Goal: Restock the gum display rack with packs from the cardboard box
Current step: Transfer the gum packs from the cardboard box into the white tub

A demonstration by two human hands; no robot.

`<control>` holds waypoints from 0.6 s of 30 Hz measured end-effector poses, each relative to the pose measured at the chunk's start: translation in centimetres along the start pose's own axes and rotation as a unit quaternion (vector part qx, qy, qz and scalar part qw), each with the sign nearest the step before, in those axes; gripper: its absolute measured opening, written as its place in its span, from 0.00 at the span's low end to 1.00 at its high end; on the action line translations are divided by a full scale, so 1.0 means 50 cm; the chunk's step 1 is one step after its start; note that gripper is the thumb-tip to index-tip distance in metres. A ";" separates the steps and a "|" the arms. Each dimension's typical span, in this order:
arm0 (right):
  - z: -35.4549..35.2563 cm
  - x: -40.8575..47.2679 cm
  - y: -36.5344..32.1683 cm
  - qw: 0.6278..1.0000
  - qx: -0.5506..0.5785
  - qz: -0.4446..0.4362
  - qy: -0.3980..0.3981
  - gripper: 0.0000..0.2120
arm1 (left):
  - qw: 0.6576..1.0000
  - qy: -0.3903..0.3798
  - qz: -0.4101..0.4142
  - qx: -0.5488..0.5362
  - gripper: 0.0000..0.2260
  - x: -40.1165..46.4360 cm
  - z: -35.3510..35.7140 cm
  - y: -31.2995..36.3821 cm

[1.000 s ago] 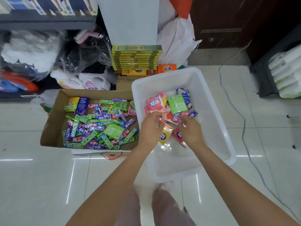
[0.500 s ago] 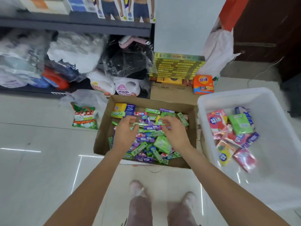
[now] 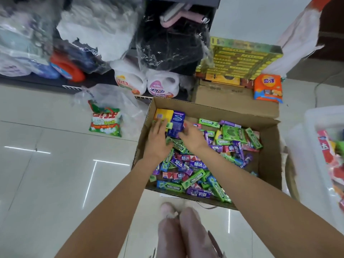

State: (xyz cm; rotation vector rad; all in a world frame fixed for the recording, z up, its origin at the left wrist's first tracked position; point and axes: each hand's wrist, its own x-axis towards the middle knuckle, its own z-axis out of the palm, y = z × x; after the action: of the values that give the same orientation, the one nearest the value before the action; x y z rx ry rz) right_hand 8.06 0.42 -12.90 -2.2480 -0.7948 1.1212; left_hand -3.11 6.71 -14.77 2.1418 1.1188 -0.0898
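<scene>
The open cardboard box [image 3: 268, 155] sits on the floor in front of me, holding several loose gum packs [image 3: 193, 179] in green, purple and pink. In its far left corner lie a yellow pack [image 3: 163, 114] and a larger purple pack [image 3: 176, 121]. My left hand [image 3: 158, 136] reaches into that corner, its straight fingers lying on the yellow pack and a small green pack beside it. My right hand [image 3: 192, 136] is at the purple pack's right side, fingers and thumb curled on its lower edge. No display rack is in view.
A white plastic bin [image 3: 316, 116] with pink and red packs stands to the right of the box. Behind the box are a closed carton [image 3: 232, 97], a stack of yellow-green flat boxes [image 3: 242, 60] and an orange packet [image 3: 268, 88]. Detergent jugs, plastic bags and a low shelf lie at the back left. My feet are just below the box.
Both hands left the white bin, moved left over the cardboard box, then reached on to its far left corner. My view swung left with them.
</scene>
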 end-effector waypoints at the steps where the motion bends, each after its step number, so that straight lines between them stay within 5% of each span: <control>1: 0.007 0.013 0.000 1.000 0.002 0.013 0.000 0.22 | 1.000 0.004 0.001 0.004 0.33 0.001 0.005 -0.003; 8: 0.019 0.045 -0.013 0.996 0.056 0.063 0.020 0.11 | 1.000 0.027 0.007 -0.002 0.34 -0.005 0.008 -0.013; 15: -0.027 0.012 0.014 0.987 0.126 0.075 0.060 0.02 | 0.997 0.061 0.035 -0.015 0.18 0.007 -0.012 -0.005; 18: -0.045 -0.001 0.026 0.984 0.154 0.067 0.066 0.01 | 0.998 0.055 0.027 -0.018 0.24 0.029 -0.018 0.003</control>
State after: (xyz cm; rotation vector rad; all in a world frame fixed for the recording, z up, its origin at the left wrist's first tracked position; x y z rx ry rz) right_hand 10.23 -0.92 -12.52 -2.1108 -0.3909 1.0609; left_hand -2.32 8.24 -14.55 2.1647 1.1165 0.0738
